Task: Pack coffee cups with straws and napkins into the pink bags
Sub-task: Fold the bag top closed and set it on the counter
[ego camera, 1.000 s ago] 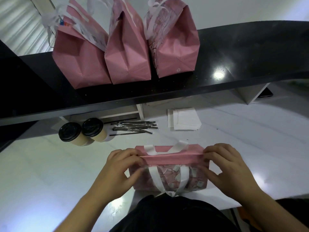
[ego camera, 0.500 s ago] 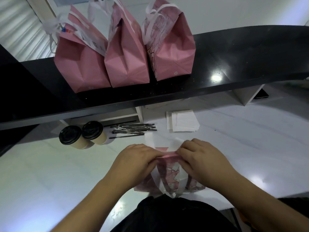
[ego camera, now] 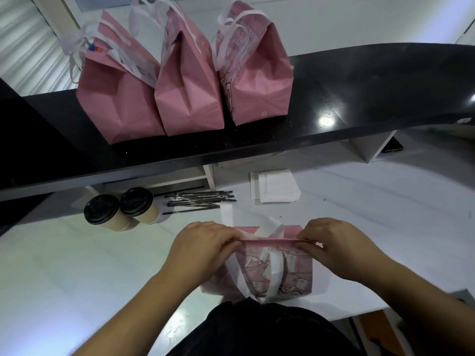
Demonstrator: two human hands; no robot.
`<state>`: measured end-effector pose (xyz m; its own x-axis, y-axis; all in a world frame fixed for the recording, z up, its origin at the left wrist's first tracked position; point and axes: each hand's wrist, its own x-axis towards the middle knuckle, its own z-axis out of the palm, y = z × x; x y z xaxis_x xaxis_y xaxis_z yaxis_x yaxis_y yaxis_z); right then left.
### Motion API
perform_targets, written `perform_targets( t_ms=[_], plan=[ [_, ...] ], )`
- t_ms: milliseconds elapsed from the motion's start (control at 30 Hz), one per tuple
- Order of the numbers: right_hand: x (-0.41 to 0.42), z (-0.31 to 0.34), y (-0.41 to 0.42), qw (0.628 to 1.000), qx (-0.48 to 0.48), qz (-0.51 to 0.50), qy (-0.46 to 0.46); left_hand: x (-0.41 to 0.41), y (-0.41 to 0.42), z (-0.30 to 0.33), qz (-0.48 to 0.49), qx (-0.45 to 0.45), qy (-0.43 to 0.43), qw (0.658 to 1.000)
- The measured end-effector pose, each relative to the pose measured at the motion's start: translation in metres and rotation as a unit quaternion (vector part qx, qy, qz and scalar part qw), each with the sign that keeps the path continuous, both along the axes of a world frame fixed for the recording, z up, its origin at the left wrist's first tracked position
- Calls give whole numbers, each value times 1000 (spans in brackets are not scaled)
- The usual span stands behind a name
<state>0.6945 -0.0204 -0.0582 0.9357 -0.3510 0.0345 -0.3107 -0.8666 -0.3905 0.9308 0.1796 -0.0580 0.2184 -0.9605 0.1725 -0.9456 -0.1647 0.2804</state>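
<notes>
Left hand point(ego camera: 203, 242) and right hand point(ego camera: 336, 246) each pinch pink bag point(ego camera: 280, 276) top edge taut | likely opening it on worktop point(ego camera: 372, 222) | cups point(ego camera: 118, 211) wait nearby

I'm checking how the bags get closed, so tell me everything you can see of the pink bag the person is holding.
The pink bag stands on the white counter, close to the person's body. It looks like soft, non-woven material, with a pale printed pattern on its near side and white strap handles looping down over it. Its top edge is folded into a flat pink strip. The left hand pinches that strip at one end, the right hand at the other. Its contents are hidden.
</notes>
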Motion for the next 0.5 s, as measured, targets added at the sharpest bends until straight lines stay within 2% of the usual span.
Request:
perform_targets(
  t_ms=[267, 500],
  plan=[
    [-2, 4, -8, 1000, 17, -4, 19, 46, 36, 0, 64, 32, 45, 996],
    [-1, 5, -9, 998, 14, -34, 55, 52, 41, -10, 105, 64, 162, 979]
  ],
)
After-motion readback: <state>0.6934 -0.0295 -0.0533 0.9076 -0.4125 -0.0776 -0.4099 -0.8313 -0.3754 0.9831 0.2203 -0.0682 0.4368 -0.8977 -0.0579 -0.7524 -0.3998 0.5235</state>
